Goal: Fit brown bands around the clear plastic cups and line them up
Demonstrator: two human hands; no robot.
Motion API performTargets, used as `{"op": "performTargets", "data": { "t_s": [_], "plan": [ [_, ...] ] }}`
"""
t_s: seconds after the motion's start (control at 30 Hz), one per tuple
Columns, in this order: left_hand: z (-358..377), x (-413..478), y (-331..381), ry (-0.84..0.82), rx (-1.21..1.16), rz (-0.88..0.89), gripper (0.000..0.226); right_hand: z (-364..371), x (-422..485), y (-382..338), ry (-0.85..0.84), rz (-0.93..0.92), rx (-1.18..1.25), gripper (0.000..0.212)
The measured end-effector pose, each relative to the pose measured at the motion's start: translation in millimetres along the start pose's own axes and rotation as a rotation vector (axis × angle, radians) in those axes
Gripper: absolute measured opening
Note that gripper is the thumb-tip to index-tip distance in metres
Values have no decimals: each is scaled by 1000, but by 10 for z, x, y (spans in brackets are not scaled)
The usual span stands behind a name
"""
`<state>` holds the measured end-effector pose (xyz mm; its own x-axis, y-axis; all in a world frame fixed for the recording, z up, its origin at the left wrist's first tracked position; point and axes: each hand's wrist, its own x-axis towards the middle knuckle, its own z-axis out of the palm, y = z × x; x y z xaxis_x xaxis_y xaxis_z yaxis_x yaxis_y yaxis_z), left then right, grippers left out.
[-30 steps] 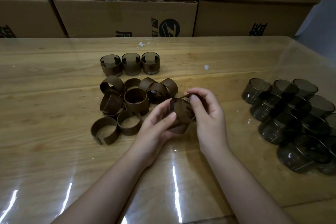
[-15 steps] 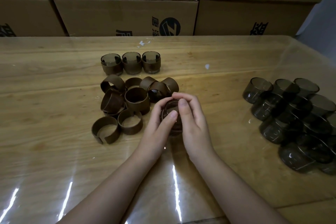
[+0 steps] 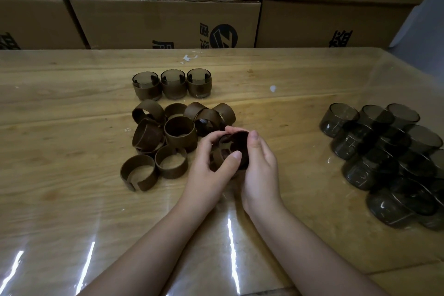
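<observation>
The left grip (image 3: 211, 168) and right grip (image 3: 260, 166) are both clamped round one cup (image 3: 236, 145), held tilted just above the surface (image 3: 72, 199). A brown band (image 3: 216, 161) sits partly round it, under the left thumb. The step in hand appears to be seating that band. It would likely go best with the right grip steadying the cup lightly so the thin wall does not buckle. The left thumb can then walk the band round evenly, keeping its edge level and its split ends meeting.

The loose bands (image 3: 179, 132), heaped at 10 o'clock from the hands, are matte, stiff-looking brown strips curled into open rings, some gaping like a C. The bare cups (image 3: 384, 146), piled at 3 o'clock, are short, smoky, glossy and see-through. The finished row (image 3: 173, 84) of three stands at 11 o'clock. The surface is pale wood under a shiny clear sheet.
</observation>
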<state>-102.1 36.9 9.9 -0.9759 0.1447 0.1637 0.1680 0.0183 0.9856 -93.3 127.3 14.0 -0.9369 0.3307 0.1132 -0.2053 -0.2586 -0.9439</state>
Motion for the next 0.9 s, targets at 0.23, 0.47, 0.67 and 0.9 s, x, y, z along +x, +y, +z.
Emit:
{"op": "performTargets", "data": {
  "t_s": [0.23, 0.47, 0.67, 0.9],
  "plan": [
    [21, -16, 2, 27, 68, 31, 43, 26, -31, 9, 81, 47, 105, 36],
    [73, -22, 12, 53, 120, 51, 36, 15, -17, 15, 115, 97, 160, 38],
    [81, -34, 0, 71, 124, 64, 36, 18, -25, -1, 132, 122, 190, 38],
    [91, -42, 10, 80, 127, 65, 35, 10, -33, -9, 135, 138, 202, 38]
  ]
}}
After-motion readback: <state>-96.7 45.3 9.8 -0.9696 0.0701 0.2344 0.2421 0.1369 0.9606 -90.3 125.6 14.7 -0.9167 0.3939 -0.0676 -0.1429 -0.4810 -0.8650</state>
